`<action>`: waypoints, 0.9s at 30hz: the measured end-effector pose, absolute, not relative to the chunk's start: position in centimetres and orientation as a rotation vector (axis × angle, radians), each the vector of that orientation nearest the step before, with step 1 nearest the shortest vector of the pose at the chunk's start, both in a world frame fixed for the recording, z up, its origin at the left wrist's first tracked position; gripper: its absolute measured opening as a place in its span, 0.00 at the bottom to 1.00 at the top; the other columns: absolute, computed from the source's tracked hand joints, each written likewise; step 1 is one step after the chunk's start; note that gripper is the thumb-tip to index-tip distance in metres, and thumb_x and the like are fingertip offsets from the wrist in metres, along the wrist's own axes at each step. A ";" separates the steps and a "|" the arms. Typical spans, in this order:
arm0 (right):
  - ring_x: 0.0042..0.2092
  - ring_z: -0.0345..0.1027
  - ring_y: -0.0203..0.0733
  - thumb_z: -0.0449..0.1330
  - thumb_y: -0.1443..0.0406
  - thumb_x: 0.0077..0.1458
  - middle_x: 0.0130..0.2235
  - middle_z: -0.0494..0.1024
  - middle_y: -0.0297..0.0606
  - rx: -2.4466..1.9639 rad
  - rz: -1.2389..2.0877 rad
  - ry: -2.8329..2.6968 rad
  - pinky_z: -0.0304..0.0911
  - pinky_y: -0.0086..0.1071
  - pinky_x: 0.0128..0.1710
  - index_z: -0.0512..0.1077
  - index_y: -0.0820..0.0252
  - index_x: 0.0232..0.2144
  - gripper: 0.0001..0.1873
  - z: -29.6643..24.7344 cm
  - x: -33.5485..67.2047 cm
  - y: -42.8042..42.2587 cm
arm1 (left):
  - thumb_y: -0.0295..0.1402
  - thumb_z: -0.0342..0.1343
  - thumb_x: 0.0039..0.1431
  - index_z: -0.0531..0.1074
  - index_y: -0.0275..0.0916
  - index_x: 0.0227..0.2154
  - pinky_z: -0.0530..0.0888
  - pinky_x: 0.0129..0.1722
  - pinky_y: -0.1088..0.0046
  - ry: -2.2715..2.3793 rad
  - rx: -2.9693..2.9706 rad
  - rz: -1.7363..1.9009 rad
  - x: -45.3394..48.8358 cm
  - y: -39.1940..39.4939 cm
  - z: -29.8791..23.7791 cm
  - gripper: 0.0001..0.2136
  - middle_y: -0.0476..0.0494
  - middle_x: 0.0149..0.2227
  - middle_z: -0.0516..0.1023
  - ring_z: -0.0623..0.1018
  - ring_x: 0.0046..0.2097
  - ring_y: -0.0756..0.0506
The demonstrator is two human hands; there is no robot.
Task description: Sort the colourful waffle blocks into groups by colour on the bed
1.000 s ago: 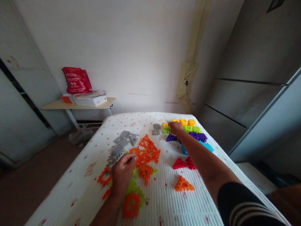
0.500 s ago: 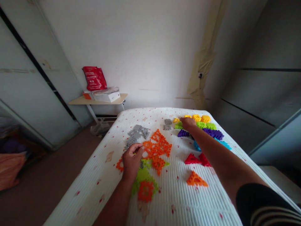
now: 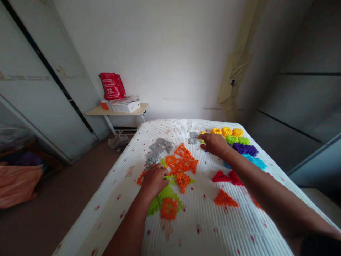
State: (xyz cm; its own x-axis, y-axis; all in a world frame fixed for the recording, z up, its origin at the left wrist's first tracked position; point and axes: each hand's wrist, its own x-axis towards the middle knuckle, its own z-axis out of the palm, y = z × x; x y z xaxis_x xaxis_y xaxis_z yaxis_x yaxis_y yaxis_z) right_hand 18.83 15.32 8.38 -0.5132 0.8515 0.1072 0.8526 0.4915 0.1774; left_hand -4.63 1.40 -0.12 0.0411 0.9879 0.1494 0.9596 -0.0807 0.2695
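Several interlocking toy pieces lie on the white ribbed bedspread. My left hand [image 3: 155,179], palm down with curled fingers, rests over the left group, at the lime green pieces [image 3: 165,193]; what its fingers grip, if anything, is hidden. Orange pieces [image 3: 182,160] lie just right of it, and a grey cluster [image 3: 157,149] lies beyond. On the far right side my right hand [image 3: 215,143] reaches out with thumb and index finger apart, beside small grey pieces [image 3: 193,138] and partly covering a small yellow piece [image 3: 203,133]. Nothing shows between those fingertips.
Rows of yellow [image 3: 226,131], green [image 3: 241,140], purple [image 3: 245,149] and blue pieces [image 3: 255,161] line the right side. Nearer are red pieces [image 3: 221,176] and an orange triangle [image 3: 225,198]. A low table [image 3: 144,108] with a red bag [image 3: 112,86] stands against the wall.
My right hand has come slightly nearer from the small yellow piece, its fingers now spread. My left hand has turned from a raised pinch to palm down over the green pieces.
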 end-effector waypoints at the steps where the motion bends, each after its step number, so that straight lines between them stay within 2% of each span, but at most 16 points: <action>1: 0.45 0.70 0.49 0.54 0.62 0.56 0.47 0.75 0.43 -1.507 -0.291 -2.740 0.63 0.37 0.40 0.67 0.54 0.51 0.20 8.3 18.7 14.3 | 0.24 0.56 0.41 0.74 0.40 0.22 0.63 0.36 0.72 2.059 2.180 0.468 -4.6 1.5 -0.2 0.05 0.45 0.28 0.73 0.71 0.36 0.45; 6: 0.41 0.72 0.48 0.54 0.63 0.55 0.43 0.77 0.42 -1.295 -0.144 -2.890 0.63 0.34 0.37 0.70 0.54 0.48 0.17 7.3 17.9 9.9 | 0.25 0.54 0.41 0.70 0.39 0.17 0.62 0.30 0.75 1.938 1.983 0.753 -5.2 1.8 -0.1 0.04 0.49 0.23 0.72 0.70 0.29 0.49; 8: 0.40 0.73 0.46 0.55 0.64 0.54 0.42 0.78 0.41 -1.235 -0.057 -2.904 0.62 0.32 0.36 0.71 0.54 0.45 0.15 6.9 17.7 8.9 | 0.30 0.55 0.43 0.71 0.39 0.18 0.64 0.28 0.75 1.871 1.758 0.983 -5.3 1.9 0.2 0.03 0.50 0.21 0.72 0.70 0.27 0.49; 11: 0.40 0.72 0.42 0.55 0.65 0.54 0.41 0.79 0.38 -1.145 0.132 -2.804 0.61 0.29 0.37 0.74 0.55 0.41 0.13 6.5 17.2 8.1 | 0.37 0.57 0.43 0.73 0.38 0.21 0.65 0.24 0.76 1.738 1.408 1.288 -4.9 1.9 0.7 0.08 0.51 0.19 0.71 0.69 0.23 0.50; 15: 0.35 0.72 0.37 0.56 0.65 0.54 0.38 0.79 0.37 -1.054 0.388 -2.555 0.60 0.26 0.34 0.75 0.58 0.39 0.11 5.9 15.9 7.8 | 0.40 0.60 0.41 0.73 0.35 0.22 0.63 0.20 0.78 1.638 1.187 1.483 -3.7 1.9 0.8 0.12 0.53 0.16 0.69 0.66 0.20 0.53; 19: 0.32 0.72 0.35 0.56 0.64 0.55 0.35 0.80 0.36 -1.015 0.559 -2.345 0.60 0.25 0.32 0.75 0.58 0.41 0.12 5.3 14.2 7.8 | 0.39 0.60 0.41 0.72 0.35 0.23 0.67 0.23 0.77 1.619 1.177 1.568 -2.2 2.2 0.2 0.11 0.51 0.19 0.71 0.69 0.22 0.52; 27: 0.36 0.73 0.40 0.59 0.63 0.52 0.36 0.80 0.39 -1.085 0.704 -2.194 0.64 0.29 0.36 0.73 0.60 0.42 0.14 4.2 12.0 8.0 | 0.38 0.56 0.49 0.72 0.38 0.24 0.69 0.30 0.74 1.856 1.562 1.605 -1.2 1.9 -0.9 0.08 0.48 0.24 0.75 0.73 0.27 0.49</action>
